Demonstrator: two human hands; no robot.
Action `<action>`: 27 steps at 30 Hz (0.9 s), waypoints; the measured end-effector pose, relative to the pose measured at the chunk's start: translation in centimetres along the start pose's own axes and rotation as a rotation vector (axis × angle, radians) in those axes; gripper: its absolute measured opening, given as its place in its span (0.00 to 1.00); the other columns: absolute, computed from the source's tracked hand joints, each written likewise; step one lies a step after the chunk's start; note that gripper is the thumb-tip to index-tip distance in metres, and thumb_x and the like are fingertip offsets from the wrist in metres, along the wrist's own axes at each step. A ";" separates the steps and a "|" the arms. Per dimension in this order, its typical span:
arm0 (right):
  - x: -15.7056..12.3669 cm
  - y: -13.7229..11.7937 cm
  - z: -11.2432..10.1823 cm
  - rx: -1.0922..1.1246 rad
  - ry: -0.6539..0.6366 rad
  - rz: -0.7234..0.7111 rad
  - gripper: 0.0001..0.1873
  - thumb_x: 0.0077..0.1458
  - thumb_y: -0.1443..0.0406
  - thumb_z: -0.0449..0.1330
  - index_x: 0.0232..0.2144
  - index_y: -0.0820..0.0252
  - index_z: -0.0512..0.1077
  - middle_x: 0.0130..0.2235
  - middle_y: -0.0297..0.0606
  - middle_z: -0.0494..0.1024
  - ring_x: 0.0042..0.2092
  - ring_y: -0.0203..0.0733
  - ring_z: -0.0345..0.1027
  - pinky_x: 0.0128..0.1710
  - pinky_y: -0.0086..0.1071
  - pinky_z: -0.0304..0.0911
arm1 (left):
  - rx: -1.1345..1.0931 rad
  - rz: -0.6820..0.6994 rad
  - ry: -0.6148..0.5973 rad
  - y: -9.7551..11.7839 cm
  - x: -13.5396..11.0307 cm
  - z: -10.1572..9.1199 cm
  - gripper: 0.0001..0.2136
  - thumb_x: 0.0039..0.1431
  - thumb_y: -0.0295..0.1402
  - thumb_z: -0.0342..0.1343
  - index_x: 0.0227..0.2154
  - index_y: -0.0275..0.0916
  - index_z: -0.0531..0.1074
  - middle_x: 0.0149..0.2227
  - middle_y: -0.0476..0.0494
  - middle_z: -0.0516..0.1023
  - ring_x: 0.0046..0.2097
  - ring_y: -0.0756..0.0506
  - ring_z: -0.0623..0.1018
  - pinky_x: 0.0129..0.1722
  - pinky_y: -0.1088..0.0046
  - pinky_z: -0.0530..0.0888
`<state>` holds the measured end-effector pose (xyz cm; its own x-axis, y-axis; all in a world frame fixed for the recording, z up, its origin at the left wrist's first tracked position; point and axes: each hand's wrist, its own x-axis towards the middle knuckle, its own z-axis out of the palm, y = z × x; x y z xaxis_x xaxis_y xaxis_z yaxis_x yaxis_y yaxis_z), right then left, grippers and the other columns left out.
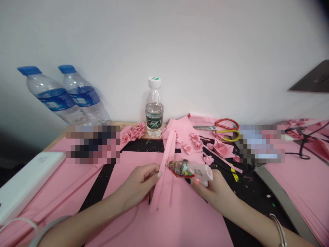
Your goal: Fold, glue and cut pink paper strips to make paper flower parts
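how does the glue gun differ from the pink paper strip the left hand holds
The glue gun is whitish with a grimy, multicoloured front; the pink paper strip is plain pink. The glue gun is short and thick, the strip long and narrow. The right hand holds the gun, the left hand the strip. Both are over a pink sheet.

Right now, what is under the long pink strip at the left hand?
A large pink sheet shows beneath the near part of the strip; smaller pink papers show around its far end. Anything directly under the strip is covered and cannot be seen.
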<state>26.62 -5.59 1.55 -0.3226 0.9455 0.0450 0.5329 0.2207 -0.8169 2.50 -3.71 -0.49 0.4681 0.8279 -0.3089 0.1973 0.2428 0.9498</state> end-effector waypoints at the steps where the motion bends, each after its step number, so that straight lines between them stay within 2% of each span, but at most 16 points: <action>1: 0.0 0.0 0.0 -0.001 -0.004 0.004 0.11 0.54 0.67 0.52 0.21 0.56 0.56 0.20 0.26 0.54 0.23 0.32 0.45 0.20 0.26 0.44 | -0.011 -0.013 -0.009 0.1 0.0 0.0 0.15 0.62 0.45 0.51 0.26 0.40 0.61 0.22 0.55 0.62 0.22 0.51 0.67 0.22 0.76 0.65; 8: -0.2 0.4 -0.1 -0.009 -0.018 0.002 0.13 0.54 0.68 0.53 0.21 0.56 0.54 0.21 0.26 0.53 0.23 0.31 0.45 0.21 0.27 0.44 | -0.023 -0.040 -0.026 0.8 0.0 0.1 0.13 0.60 0.43 0.52 0.27 0.39 0.63 0.23 0.54 0.67 0.23 0.50 0.73 0.23 0.75 0.68; 18: -0.1 0.4 0.0 0.016 -0.047 0.034 0.13 0.55 0.66 0.54 0.21 0.56 0.56 0.21 0.26 0.53 0.23 0.31 0.44 0.20 0.27 0.44 | 0.039 0.023 0.039 0.8 -0.1 0.1 0.17 0.61 0.46 0.51 0.25 0.40 0.61 0.23 0.54 0.64 0.25 0.51 0.67 0.23 0.77 0.63; 27: -0.3 0.5 0.1 0.069 -0.093 0.047 0.12 0.56 0.65 0.54 0.22 0.57 0.57 0.22 0.26 0.53 0.24 0.32 0.44 0.21 0.27 0.45 | 0.019 -0.001 0.045 0.9 -0.2 0.3 0.18 0.60 0.49 0.52 0.24 0.40 0.60 0.21 0.55 0.64 0.23 0.51 0.67 0.22 0.76 0.63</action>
<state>26.94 -5.81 1.09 -0.3719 0.9272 -0.0452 0.4948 0.1568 -0.8548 2.83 -3.77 0.36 0.4285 0.8499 -0.3067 0.2142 0.2342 0.9483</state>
